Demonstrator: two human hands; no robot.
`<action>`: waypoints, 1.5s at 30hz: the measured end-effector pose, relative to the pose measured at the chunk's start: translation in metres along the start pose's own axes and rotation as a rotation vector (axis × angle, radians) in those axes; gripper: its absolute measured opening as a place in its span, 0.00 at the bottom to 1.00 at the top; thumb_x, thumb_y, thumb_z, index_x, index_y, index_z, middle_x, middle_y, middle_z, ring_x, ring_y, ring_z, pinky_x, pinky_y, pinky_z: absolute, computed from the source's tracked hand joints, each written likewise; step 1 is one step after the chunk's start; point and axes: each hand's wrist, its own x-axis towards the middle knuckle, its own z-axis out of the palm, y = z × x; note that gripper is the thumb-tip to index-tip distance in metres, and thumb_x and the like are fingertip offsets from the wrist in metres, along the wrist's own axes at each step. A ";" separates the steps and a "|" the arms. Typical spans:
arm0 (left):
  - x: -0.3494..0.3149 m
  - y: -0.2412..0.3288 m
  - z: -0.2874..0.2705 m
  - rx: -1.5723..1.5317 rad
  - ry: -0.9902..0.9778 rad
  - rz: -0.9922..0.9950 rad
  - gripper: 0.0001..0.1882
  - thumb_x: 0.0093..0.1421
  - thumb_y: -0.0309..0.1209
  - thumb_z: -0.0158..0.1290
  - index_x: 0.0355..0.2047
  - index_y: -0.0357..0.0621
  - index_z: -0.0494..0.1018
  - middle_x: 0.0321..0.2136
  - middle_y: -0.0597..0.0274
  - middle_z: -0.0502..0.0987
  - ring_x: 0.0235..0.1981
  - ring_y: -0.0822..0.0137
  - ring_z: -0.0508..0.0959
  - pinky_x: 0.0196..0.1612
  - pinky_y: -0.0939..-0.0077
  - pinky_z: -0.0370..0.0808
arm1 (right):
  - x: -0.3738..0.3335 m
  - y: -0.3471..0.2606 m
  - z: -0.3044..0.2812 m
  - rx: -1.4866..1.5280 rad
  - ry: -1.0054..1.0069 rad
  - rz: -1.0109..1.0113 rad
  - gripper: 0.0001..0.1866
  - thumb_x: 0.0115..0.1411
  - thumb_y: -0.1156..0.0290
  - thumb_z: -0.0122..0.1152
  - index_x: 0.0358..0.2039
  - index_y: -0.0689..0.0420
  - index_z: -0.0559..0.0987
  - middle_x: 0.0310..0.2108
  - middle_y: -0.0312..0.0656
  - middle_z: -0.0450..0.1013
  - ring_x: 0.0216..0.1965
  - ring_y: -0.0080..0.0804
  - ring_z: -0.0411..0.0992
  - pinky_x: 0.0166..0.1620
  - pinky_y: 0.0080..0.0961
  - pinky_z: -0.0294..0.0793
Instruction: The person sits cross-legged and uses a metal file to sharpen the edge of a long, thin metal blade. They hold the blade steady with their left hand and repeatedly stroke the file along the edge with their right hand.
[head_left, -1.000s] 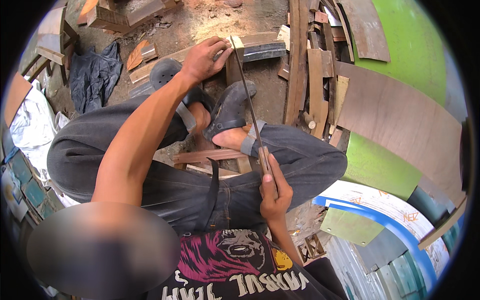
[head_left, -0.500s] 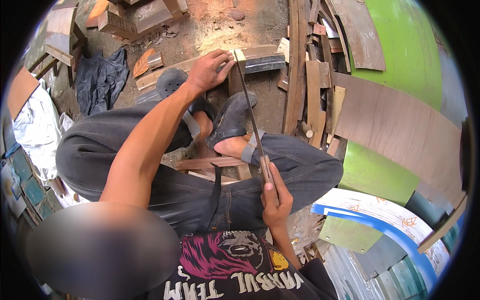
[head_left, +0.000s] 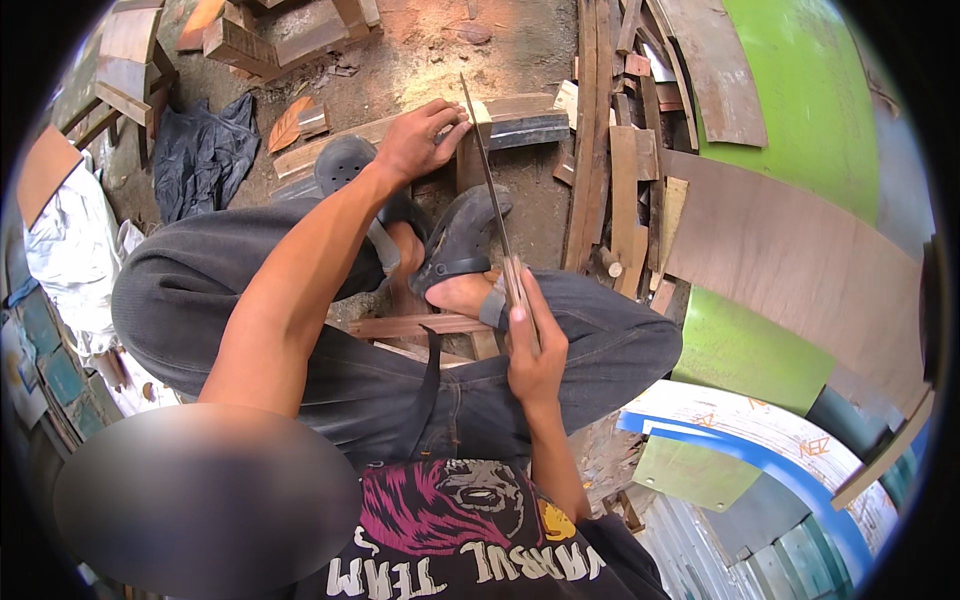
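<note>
Saw (head_left: 501,222) in right hand (head_left: 533,355); wood (head_left: 471,165) at left hand (head_left: 420,142)

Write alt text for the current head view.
A person's right hand holds a handsaw by its handle, the blade crossing the pale end of a wood block, with the left hand beside it. The person wears dark clogs; wooden boards lie to the right.

I see a saw (head_left: 493,190) with a dull metal blade (head_left: 486,160) and a wooden handle (head_left: 515,284). The block (head_left: 472,165) is plain wood. The shoes (head_left: 462,235) look like matt plastic, the jeans (head_left: 200,285) rough cloth, the green board (head_left: 805,90) smooth.
</note>
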 end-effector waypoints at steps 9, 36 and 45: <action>0.011 0.010 0.009 -0.033 0.031 -0.042 0.06 0.63 0.30 0.61 0.36 0.41 0.81 0.40 0.55 0.83 0.43 0.54 0.84 0.45 0.65 0.82 | 0.136 0.031 0.034 0.164 -0.032 0.061 0.24 0.71 0.64 0.55 0.63 0.64 0.74 0.53 0.59 0.78 0.55 0.39 0.77 0.57 0.33 0.72; 0.009 -0.001 -0.003 0.051 -0.024 0.086 0.05 0.62 0.28 0.61 0.35 0.40 0.80 0.39 0.55 0.82 0.39 0.52 0.83 0.42 0.64 0.81 | -0.006 0.016 -0.005 0.013 -0.005 0.038 0.25 0.72 0.66 0.52 0.64 0.68 0.71 0.49 0.54 0.80 0.32 0.22 0.68 0.35 0.18 0.64; 0.023 0.005 0.003 0.039 -0.103 0.153 0.06 0.61 0.29 0.61 0.35 0.40 0.79 0.38 0.55 0.81 0.38 0.52 0.82 0.42 0.64 0.81 | 0.132 0.033 0.056 0.283 0.057 0.093 0.24 0.72 0.66 0.54 0.66 0.61 0.73 0.28 0.33 0.74 0.22 0.15 0.61 0.25 0.19 0.63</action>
